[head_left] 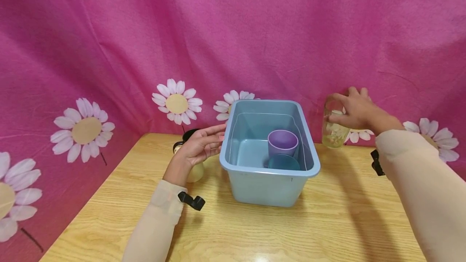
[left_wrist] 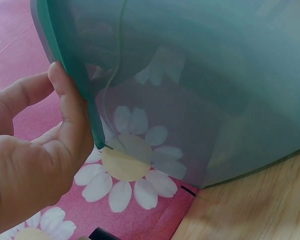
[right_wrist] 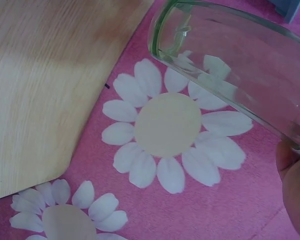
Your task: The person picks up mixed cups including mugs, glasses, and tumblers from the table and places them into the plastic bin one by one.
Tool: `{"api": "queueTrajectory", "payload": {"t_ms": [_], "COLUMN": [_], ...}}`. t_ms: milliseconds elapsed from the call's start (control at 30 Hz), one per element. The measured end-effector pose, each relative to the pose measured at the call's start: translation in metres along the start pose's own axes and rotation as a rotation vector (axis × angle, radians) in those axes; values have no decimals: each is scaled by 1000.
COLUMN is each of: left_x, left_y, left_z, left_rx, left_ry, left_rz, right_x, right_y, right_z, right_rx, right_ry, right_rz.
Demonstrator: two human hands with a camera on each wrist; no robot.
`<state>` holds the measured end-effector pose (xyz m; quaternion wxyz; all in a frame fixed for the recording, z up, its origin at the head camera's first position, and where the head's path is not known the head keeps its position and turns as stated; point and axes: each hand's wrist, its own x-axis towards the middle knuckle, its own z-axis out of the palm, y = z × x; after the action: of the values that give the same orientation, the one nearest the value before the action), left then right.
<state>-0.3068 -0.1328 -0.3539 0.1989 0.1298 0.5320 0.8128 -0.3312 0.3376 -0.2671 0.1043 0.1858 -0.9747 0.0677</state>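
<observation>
In the head view, my right hand (head_left: 354, 110) holds a clear drinking glass (head_left: 334, 134) by its upper part at the back right. The right wrist view has this glass (right_wrist: 230, 65) slanting across its top, with fingertips at its rim. My left hand (head_left: 202, 144) touches the left rim of a blue plastic basin (head_left: 267, 187), its fingers stretched out. In the left wrist view, the fingertips lie along the outside of the basin's rim (left_wrist: 70, 55). Inside the basin are a purple cup (head_left: 283, 140) and a teal cup (head_left: 284, 162), which is partly hidden by the front wall.
Behind my left hand stands a container (head_left: 196, 172) with a black top and pale body, mostly covered by the hand. A pink cloth (head_left: 233, 31) with daisies hangs behind and to the left of the wooden table (head_left: 233, 237).
</observation>
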Motion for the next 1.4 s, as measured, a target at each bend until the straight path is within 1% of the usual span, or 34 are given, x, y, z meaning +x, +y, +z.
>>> {"api": "queueTrajectory", "payload": {"t_ms": [300, 533, 767, 900, 1067, 1167, 1400], "left_x": [1, 1, 0, 0, 0, 0, 0], "left_y": [1, 1, -1, -3, -3, -3, -1], "left_z": [0, 1, 1, 0, -1, -1, 0], "left_rx": [2, -5, -10, -14, -14, -15, -10], "left_ry": [-7, -7, -13, -14, -21, -23, -23], "left_rz": [5, 0, -1, -3, 3, 1, 4], "right_x": [4, 4, 5, 7, 10, 12, 19], "right_y": [-1, -2, -5, -7, -11, -16, -27], "right_z": [-14, -24, -34, -37, -44, -50, -63], "right_rx": [9, -3, -17, -20, -30, -34, -32], "right_ry": [76, 69, 107, 127, 175, 186, 170], "right_rz": [-39, -39, -54, -85, -141, -158, -127]}}
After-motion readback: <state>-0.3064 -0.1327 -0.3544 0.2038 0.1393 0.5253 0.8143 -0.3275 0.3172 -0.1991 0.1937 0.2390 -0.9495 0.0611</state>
